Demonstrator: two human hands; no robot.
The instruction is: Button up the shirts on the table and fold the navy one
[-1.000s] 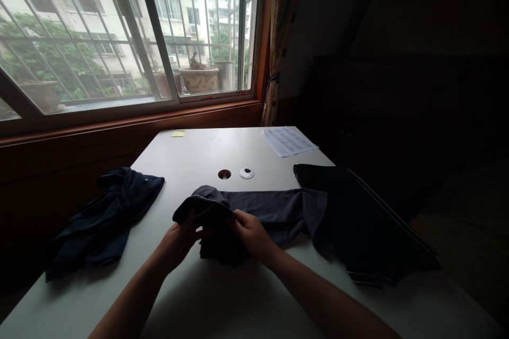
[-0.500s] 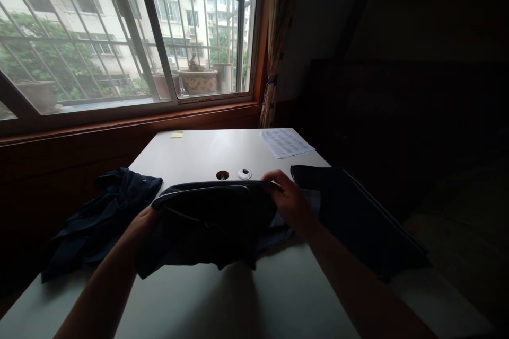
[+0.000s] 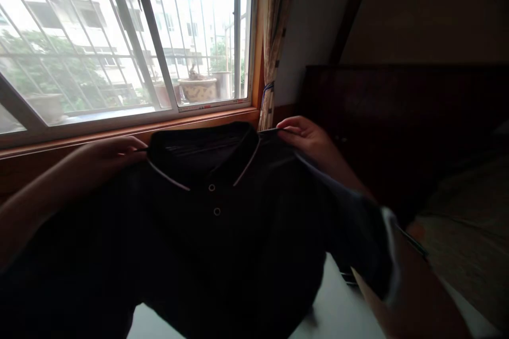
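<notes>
A dark polo shirt (image 3: 230, 243) hangs spread out in front of me, its collar at the top edged with a thin pale line. Two round buttons show below the collar opening. My left hand (image 3: 115, 151) pinches the shoulder seam just left of the collar. On the other shoulder, my right hand (image 3: 300, 135) grips the cloth between thumb and fingers. A short sleeve with a light edge drapes over my right forearm. The shirt's lower part runs out of view, and it hides most of the table and whatever lies on it.
Parts of the white table (image 3: 338, 296) show below the shirt. Behind it stands a barred window (image 3: 191, 37) with a wooden sill and a tied curtain (image 3: 272, 53). A dark wooden piece of furniture (image 3: 358, 111) fills the right side.
Both hands have risen and moved apart. The shirt, bunched and low over the table before, now hangs open with its collar and buttons facing me. It covers the other clothes and papers.
</notes>
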